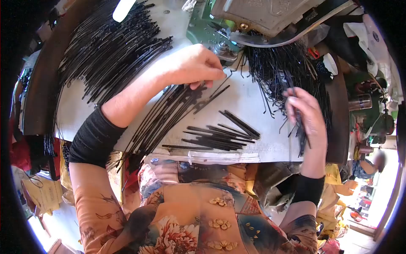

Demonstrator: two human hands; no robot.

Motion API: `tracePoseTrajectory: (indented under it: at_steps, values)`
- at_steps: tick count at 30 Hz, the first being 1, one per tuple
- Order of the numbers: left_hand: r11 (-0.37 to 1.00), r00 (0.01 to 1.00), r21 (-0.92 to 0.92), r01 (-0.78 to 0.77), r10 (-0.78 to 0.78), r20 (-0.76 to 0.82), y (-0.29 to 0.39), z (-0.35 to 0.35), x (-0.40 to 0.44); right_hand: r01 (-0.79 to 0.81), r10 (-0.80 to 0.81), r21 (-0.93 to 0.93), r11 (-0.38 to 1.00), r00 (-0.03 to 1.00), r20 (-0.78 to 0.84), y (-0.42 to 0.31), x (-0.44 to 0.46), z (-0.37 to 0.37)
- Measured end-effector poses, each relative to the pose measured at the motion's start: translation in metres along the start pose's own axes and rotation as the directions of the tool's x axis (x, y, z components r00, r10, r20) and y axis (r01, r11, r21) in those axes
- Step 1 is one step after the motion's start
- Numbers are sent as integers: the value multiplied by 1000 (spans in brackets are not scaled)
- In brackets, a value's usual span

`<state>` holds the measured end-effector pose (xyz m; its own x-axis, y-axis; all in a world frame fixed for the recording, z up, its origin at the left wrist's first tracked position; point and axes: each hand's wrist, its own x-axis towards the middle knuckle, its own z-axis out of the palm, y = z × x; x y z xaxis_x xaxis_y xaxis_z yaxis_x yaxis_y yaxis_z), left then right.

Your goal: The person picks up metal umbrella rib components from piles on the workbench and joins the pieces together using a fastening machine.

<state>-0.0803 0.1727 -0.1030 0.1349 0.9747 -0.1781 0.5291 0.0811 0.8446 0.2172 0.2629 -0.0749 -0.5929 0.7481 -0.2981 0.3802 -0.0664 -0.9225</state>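
My left hand (196,65) is closed, thumb and fingers pinched together over the tabletop; whatever lies between the fingertips is too small to make out. Below it, a bundle of long thin black strips (163,112) slants toward the table's front edge. On the right, my right hand (306,110) is slightly blurred, its fingers curled around a thin black strip (301,127) beside a hanging tangle of black strips (275,63). Between the two hands, several shorter black strips (220,137) lie loosely fanned near the front edge.
A sewing machine (262,15) with a green base stands at the back, above the right-hand tangle. A large heap of black strips (114,51) covers the back left. The pale table (270,144) has a dark curved rim (36,93). A white cloth (361,42) hangs far right.
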Motion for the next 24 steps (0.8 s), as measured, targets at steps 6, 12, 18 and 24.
tracePoseTrajectory:
  at_steps: [6, 12, 18, 24]
  values:
    - [783, 927, 576, -237, 359, -107, -6, 32, -9, -253, -347, -787, 563, 791, -503, 10, -24, -95]
    - [692, 945, 694, -199, 322, -51, 3, 36, -11, -29, -419, -807, 590, 843, -337, 15, -18, -43]
    - [810, 977, 577, -105, 192, -91, 4, 34, -12, 145, -427, -827, 544, 896, -123, 2, 0, 23]
    - [877, 977, 460, -135, 194, -83, -5, 35, -5, 616, -477, -85, 783, 682, 554, -42, -23, 98]
